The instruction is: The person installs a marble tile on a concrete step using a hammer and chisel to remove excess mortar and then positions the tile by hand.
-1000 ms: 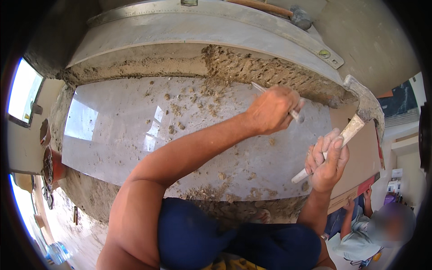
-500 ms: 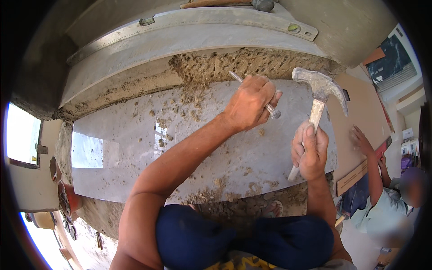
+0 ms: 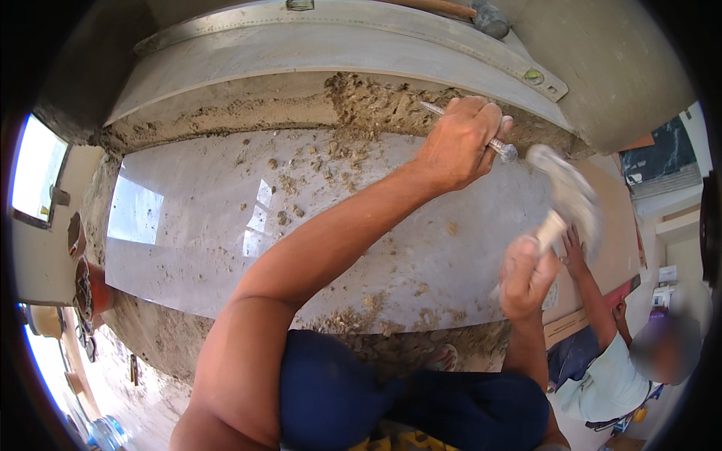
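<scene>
My left hand (image 3: pixel 466 143) grips a metal chisel (image 3: pixel 432 107), its pointed end against the rough, chipped mortar band (image 3: pixel 376 101) along the back of a glossy grey slab (image 3: pixel 323 233). My right hand (image 3: pixel 526 274) is closed round the handle of a claw hammer (image 3: pixel 560 188); the motion-blurred head sits a little to the right of the chisel's struck end. Loose crumbs of mortar are scattered over the slab, thickest below the band and along the front edge.
A spirit level (image 3: pixel 406 26) and a wooden-handled mallet (image 3: pixel 491 22) lie on the step above. An orange bucket (image 3: pixel 96 289) stands left. At right a co-worker (image 3: pixel 605 376) has a hand by a cardboard sheet (image 3: pixel 605 301). A window (image 3: pixel 34 169) is far left.
Over the last second my left hand has moved up toward the mortar band with the chisel. The hammer head is now blurred by motion. The co-worker's arm has reached up along the cardboard.
</scene>
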Available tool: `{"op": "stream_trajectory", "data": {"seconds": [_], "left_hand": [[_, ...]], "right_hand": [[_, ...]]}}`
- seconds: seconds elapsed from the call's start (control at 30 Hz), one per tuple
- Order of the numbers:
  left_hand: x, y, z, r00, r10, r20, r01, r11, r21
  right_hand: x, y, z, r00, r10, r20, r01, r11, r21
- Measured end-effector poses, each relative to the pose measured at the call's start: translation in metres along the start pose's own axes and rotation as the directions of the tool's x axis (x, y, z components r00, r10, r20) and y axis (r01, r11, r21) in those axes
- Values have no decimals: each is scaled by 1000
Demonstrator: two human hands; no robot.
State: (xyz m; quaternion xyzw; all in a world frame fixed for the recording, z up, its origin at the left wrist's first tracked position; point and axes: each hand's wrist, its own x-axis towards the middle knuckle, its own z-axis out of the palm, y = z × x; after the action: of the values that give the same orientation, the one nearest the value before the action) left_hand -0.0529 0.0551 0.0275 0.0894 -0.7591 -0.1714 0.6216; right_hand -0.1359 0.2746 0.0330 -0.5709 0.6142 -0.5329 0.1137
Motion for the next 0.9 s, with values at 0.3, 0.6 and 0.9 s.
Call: {"op": "stream_trajectory", "data": {"seconds": [0.3, 0.6, 0.9], "left_hand": [[4, -1, 1, 999, -47, -22, 47, 999, 21], [4, -4, 6, 994, -107, 5, 107, 994, 16], [9, -4, 4, 990, -141, -9, 141, 989, 41]], "right_hand": [[3, -14, 5, 981, -126, -151, 166, 941, 295], [5, -11, 4, 983, -41, -176, 104, 925, 364], [13, -12, 5, 996, 36, -80, -9, 951, 310]]}}
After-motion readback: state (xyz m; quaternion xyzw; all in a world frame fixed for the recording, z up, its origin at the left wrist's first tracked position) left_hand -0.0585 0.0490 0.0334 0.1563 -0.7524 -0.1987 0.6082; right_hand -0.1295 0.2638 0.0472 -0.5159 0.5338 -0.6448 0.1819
